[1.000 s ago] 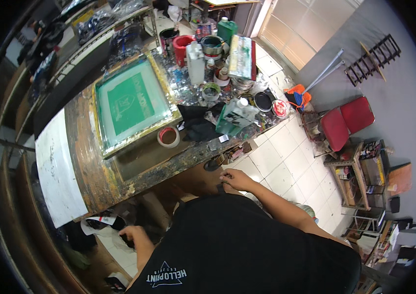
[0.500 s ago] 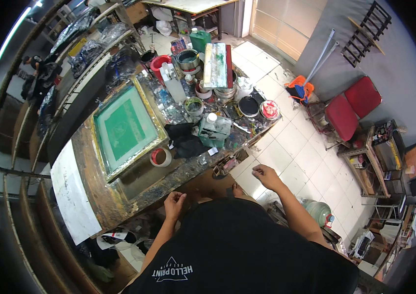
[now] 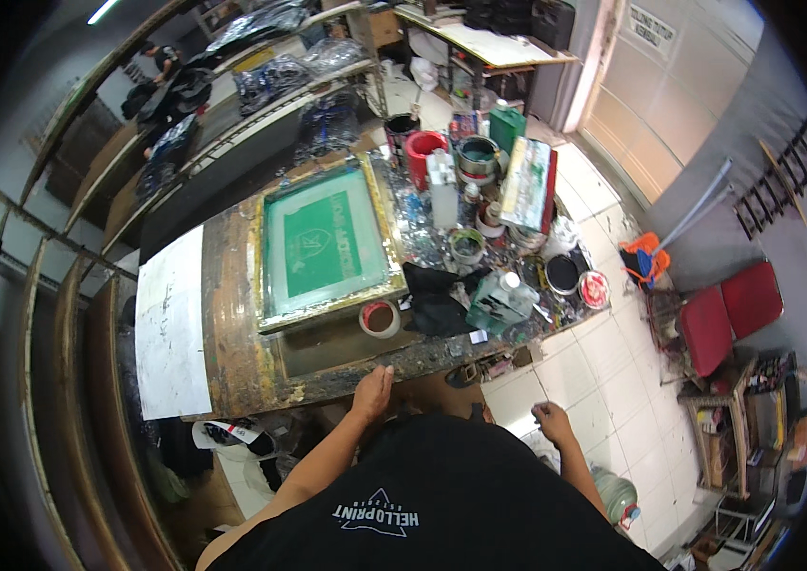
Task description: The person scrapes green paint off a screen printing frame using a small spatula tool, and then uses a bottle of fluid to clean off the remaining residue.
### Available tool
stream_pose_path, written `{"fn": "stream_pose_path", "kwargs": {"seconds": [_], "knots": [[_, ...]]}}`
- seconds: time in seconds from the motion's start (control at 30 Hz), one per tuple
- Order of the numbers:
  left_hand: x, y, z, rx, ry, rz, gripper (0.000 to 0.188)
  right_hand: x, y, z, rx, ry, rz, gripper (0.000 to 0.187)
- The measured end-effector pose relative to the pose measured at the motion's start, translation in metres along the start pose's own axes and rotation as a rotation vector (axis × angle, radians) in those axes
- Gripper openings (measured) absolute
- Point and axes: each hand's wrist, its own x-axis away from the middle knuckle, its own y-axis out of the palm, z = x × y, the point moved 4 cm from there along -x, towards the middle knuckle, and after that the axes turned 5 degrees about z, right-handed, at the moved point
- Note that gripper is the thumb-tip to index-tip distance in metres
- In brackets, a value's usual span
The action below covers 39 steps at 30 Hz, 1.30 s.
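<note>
My left hand [image 3: 374, 391] is at the front edge of the worktable [image 3: 232, 357], its fingers stretched out and nothing in it. Out over the floor on the right is my right hand [image 3: 552, 419], loosely bent, with no object visible in it. Beyond my left hand, a framed printing screen [image 3: 327, 233] with a green mesh and lettering lies on the table. A small tub [image 3: 380, 319] with reddish-brown residue stands at the screen's near right corner. Beside it are a crumpled black cloth [image 3: 437, 305] and a translucent green jug [image 3: 501, 299] with a white cap.
Paint cans and tubs, including a red bucket [image 3: 425, 157], crowd the table's far right. A white sheet [image 3: 171, 324] hangs over its left end. Wooden racks [image 3: 66, 381] stand left. At right are a red chair [image 3: 708, 328], an orange dustpan [image 3: 646, 259] and a water bottle [image 3: 615, 497].
My view has turned left, so the table and screen appear farther right. My left hand has come up to the table edge with straighter fingers; my right hand hangs lower, nearer my body.
</note>
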Motion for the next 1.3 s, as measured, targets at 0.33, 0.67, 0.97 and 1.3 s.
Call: {"fn": "stream_pose_path", "kwargs": {"seconds": [0.33,0.67,0.97,1.3], "knots": [[0.025,-0.013,-0.026,-0.033,-0.222,0.014,0.066,0.063,-0.040,0.208,0.729,0.225,-0.328,0.052],[0.034,-0.019,-0.067,0.070,-0.457,0.184,0.071,-0.001,-0.053,0.105,0.620,-0.134,-0.218,0.039],[0.021,-0.026,-0.070,0.175,-0.384,0.276,0.069,-0.053,0.009,0.024,0.372,-0.058,-0.168,0.029],[0.002,-0.014,-0.084,0.201,-0.195,0.151,0.068,-0.013,0.001,0.050,0.762,-0.029,-0.186,0.033]]}}
